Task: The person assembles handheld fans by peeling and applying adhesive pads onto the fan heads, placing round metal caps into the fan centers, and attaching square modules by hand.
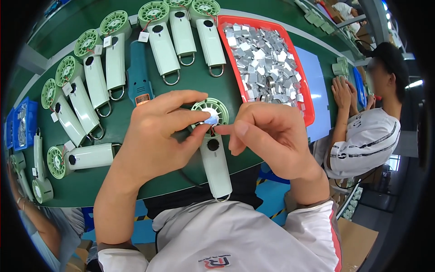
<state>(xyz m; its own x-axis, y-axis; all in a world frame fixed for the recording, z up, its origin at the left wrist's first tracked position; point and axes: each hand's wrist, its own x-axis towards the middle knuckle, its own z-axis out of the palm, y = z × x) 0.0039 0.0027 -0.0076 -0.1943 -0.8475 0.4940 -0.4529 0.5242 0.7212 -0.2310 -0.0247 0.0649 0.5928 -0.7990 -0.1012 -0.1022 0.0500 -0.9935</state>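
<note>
A pale green handheld fan lies in front of me, its round slotted head away from me and its metal loop toward me. My left hand is closed at the head, thumb and fingers pinching a shiny silver piece over its middle. Thin red and black wires run from there toward the handle. My right hand is curled closed on the other side, one fingertip touching beside the wires. Whether anything is inside its fingers is hidden.
More green fans with white tags line the table's far and left sides. A teal power tool lies among them. At right, a red tray holds many small silver pieces beside a pale blue sheet. A co-worker sits at right; another person's arm shows at lower left.
</note>
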